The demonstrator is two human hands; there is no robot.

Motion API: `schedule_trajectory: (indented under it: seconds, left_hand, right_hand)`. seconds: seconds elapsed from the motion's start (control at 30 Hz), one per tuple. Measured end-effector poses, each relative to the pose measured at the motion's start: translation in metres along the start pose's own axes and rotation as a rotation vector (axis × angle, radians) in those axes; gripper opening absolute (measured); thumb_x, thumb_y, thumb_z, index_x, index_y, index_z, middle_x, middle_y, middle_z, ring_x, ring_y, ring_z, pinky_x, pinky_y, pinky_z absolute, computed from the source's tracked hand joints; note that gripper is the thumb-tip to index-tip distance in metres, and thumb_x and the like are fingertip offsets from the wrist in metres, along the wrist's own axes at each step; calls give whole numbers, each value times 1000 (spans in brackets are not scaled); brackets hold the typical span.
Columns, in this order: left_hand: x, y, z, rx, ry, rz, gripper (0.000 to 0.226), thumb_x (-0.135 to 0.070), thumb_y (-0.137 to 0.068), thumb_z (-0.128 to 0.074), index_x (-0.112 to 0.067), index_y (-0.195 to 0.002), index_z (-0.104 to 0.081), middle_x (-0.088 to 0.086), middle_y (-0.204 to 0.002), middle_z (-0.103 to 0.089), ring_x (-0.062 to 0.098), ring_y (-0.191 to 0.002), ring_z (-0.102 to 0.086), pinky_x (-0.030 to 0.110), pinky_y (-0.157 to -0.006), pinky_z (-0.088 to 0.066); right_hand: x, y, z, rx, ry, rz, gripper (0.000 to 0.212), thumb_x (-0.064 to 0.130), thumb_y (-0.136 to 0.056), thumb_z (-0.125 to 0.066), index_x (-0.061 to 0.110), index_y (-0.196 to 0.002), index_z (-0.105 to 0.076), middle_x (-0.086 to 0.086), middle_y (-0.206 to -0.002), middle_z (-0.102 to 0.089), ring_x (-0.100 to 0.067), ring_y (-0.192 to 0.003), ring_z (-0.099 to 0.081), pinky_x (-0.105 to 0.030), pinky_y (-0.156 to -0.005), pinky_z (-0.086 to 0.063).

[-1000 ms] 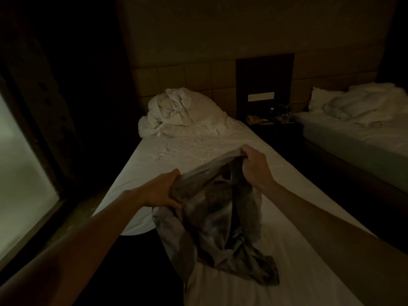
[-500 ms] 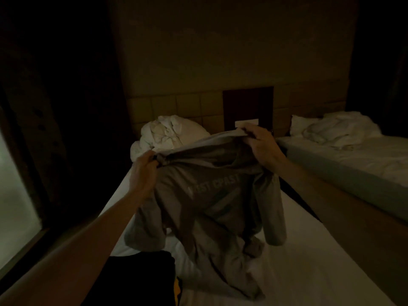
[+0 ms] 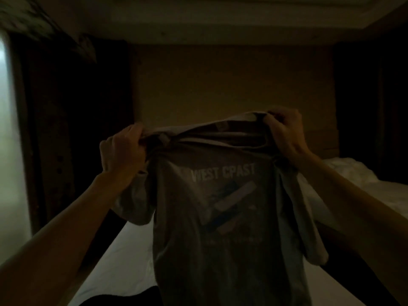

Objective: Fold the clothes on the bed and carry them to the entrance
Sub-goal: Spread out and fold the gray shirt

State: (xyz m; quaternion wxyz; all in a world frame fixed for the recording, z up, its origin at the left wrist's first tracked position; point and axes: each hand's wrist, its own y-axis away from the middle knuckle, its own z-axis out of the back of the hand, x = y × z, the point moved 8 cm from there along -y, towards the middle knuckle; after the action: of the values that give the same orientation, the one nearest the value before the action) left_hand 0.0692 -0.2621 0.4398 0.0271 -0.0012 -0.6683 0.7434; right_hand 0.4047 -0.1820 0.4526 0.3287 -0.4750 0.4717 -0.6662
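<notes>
A grey T-shirt (image 3: 223,217) with "WEST COAST" printed on it hangs in front of me in the dim room, above the white bed (image 3: 119,266). My left hand (image 3: 123,151) grips the shirt's left shoulder. At the other shoulder, my right hand (image 3: 284,131) pinches the fabric near the collar. The shirt hangs straight down, both short sleeves drooping at its sides, and its lower hem runs out of view at the bottom.
A second bed (image 3: 375,188) with rumpled white bedding stands at the right. A pale lit window (image 3: 8,151) is at the far left. A dark item (image 3: 123,299) lies on the near bed's foot. The headboard wall (image 3: 220,89) is straight ahead.
Both hands have lifted the T-shirt off the bed and up to about eye level, so it now hangs spread open. My view has tilted upward.
</notes>
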Motion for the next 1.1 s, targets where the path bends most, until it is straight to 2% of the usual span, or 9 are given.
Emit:
schedule_trajectory:
  seconds: [0.1,0.2,0.37,0.5,0.63,0.77,0.9,1.0,1.1]
  left_hand:
    - [-12,-22,27,-67,37,-74,39,-51,-78,-37,-15,-74,-52,17,-69,-62,38,-65,-62,39,-57,-42]
    - [-13,-32,23,-52,50,-93,38,-52,-85,-32,-20,-69,-45,16,-63,-58,37,-60,-59,41,-56,-46]
    - [-6,-24,-23,-1,-98,-64,41,-45,-92,-41,-14,-73,-61,20,-64,-62,41,-59,-61,36,-56,-42]
    - [16,-8,-98,245,-262,24,50,-56,-96,-38,-16,-90,-68,20,-86,-68,42,-79,-65,39,-68,-44]
    - [31,41,-200,537,-239,46,53,-54,-99,-32,-17,-98,-70,15,-100,-69,35,-89,-64,39,-76,-48]
    - [46,137,-311,760,-195,81,43,-40,-102,-33,-15,-102,-67,13,-113,-65,33,-105,-56,40,-92,-42]
    - [70,253,-412,999,-268,172,42,-37,-104,-29,-20,-103,-67,8,-115,-65,28,-113,-51,40,-96,-36]
    - [85,337,-473,1114,-307,197,39,-36,-104,-29,-22,-111,-65,6,-115,-64,29,-117,-48,42,-99,-36]
    - [93,405,-522,1158,-320,184,34,-33,-103,-32,-25,-118,-62,5,-120,-61,30,-121,-45,42,-99,-33]
  right_hand:
    - [14,-8,15,33,48,53,41,12,-95,-55,25,-57,-52,10,-53,-45,0,-45,-42,-11,-45,-29]
    - [11,-13,12,89,109,88,38,22,-96,-59,10,-60,-60,1,-53,-48,-5,-46,-41,-17,-45,-28]
    - [-28,-18,-13,143,301,126,14,23,-98,-56,14,-89,-64,2,-76,-59,-17,-69,-57,-31,-60,-41]
    - [-97,-8,-49,284,488,42,14,23,-102,-45,15,-104,-57,-9,-93,-64,-32,-79,-61,-44,-68,-51]
    - [-188,23,-103,504,630,-112,22,28,-104,-38,18,-98,-56,-7,-89,-58,-33,-80,-58,-40,-69,-45]
    - [-295,75,-171,699,616,-293,34,39,-103,-39,18,-91,-63,-8,-90,-61,-28,-78,-56,-40,-74,-48]
    - [-403,140,-241,820,616,-451,44,63,-95,-36,30,-69,-46,-6,-81,-53,-27,-71,-53,-37,-65,-45]
    - [-472,192,-291,923,670,-473,44,62,-94,-43,26,-69,-46,-2,-78,-49,-27,-76,-53,-34,-67,-43]
    - [-534,248,-331,1011,766,-483,39,57,-96,-44,23,-85,-59,-9,-93,-61,-31,-89,-60,-34,-73,-46]
